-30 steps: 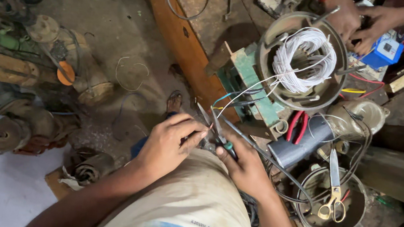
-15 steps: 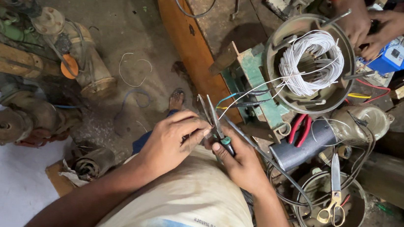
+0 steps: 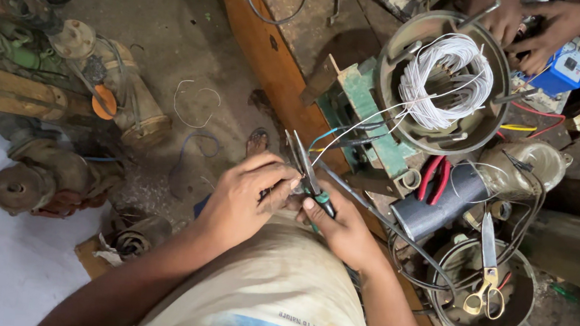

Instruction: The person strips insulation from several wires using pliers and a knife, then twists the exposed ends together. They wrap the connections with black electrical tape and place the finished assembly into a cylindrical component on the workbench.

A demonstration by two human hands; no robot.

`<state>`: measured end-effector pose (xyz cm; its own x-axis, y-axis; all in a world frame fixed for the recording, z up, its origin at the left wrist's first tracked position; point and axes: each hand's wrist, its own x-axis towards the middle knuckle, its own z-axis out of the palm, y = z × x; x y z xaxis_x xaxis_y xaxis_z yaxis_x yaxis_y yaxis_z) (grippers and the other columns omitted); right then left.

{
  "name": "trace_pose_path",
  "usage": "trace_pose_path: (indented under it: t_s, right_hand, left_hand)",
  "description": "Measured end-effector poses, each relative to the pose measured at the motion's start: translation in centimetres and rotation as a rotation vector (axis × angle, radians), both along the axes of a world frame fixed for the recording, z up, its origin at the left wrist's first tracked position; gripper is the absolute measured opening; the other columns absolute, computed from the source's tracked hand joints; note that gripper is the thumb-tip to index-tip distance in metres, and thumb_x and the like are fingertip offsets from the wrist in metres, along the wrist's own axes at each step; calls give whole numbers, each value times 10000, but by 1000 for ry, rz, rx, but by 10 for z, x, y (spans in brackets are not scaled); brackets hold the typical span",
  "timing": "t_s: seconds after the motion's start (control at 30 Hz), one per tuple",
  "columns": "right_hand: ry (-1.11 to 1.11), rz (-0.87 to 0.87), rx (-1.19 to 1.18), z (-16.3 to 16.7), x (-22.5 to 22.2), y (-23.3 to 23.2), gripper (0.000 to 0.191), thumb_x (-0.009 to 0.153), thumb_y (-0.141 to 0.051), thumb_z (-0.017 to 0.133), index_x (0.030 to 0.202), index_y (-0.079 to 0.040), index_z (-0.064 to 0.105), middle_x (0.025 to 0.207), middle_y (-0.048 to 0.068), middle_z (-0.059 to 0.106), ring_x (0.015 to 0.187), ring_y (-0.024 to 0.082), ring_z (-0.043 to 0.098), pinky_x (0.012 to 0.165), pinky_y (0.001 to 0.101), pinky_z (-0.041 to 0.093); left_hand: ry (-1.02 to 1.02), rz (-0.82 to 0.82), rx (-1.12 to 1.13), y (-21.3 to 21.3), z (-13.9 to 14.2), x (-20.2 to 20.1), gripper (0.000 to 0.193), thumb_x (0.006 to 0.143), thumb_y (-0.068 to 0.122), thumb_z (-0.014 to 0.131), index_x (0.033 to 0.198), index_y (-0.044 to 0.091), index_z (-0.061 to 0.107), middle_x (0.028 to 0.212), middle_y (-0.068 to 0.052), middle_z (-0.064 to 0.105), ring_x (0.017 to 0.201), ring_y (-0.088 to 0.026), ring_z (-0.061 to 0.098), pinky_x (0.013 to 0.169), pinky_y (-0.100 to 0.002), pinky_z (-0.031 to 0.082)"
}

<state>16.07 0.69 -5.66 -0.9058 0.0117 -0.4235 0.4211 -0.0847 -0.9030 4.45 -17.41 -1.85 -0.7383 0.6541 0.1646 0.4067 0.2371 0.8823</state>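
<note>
We start with the bench (image 3: 282, 56), the orange-edged slab running from top centre down to the right. On it, upper right of the frame, sits the round housing (image 3: 408, 118) with a coil (image 3: 447, 79) of white wire inside. Below that, lower right, a second round shell holds the scissors (image 3: 486, 274), and red-handled pliers (image 3: 434, 178) lie beside a dark tube (image 3: 434, 209). A co-worker's hands (image 3: 530, 26) work at the top right edge, apart from ours.

At frame centre, our right hand (image 3: 344, 228) is closed around the green handles of the cutters (image 3: 310, 175), with the jaws pointing up the frame and nearly together. Our left hand (image 3: 247, 198) pinches its fingertips at the base of the tool; whether it holds the wire end there, we cannot tell. A thin wire (image 3: 368, 121) runs from the coil down toward the cutters.

We judge the step in hand to be trimming or stripping that wire end. The next move calls for a steady left pinch and a controlled squeeze.
</note>
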Motion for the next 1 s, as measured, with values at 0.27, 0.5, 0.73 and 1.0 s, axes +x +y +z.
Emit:
trace_pose_path:
  t_s: [0.27, 0.5, 0.73, 1.0]
  right_hand:
    - [-53, -130, -84, -29, -2, -14, 335, 1083, -259, 577, 1272, 5, 662, 754, 53, 562, 620, 147, 429, 579, 321, 356]
    - [76, -130, 696, -29, -8, -15, 420, 944, -372, 696, 1108, 15, 699, 778, 194, 698, 655, 295, 671, 645, 381, 526]
    - [-38, 103, 673, 4, 61, 16, 418, 939, -391, 685, 1157, -36, 713, 903, 221, 743, 809, 349, 713, 734, 424, 530]
    - [-316, -321, 742, 14, 156, 45, 399, 904, -348, 689, 1186, -66, 705, 777, 167, 713, 687, 275, 638, 665, 371, 513]
  left_hand:
    - [28, -25, 2, 1, 1, -3, 137, 919, 93, 702, 1045, 42, 716, 1011, -127, 688, 899, -321, 698, 773, -384, 560]
    - [153, -69, -90, 2, 0, -5, 189, 889, 24, 660, 1074, 45, 692, 1062, -140, 645, 963, -359, 648, 824, -430, 526]
    - [516, -63, -120, 17, 6, -3, 398, 795, -58, 596, 1167, 45, 696, 1165, -114, 613, 1067, -326, 591, 907, -440, 529]
    - [535, -236, -157, 38, 7, 9, 148, 872, 159, 698, 987, 66, 697, 976, -80, 603, 936, -300, 594, 744, -431, 517]
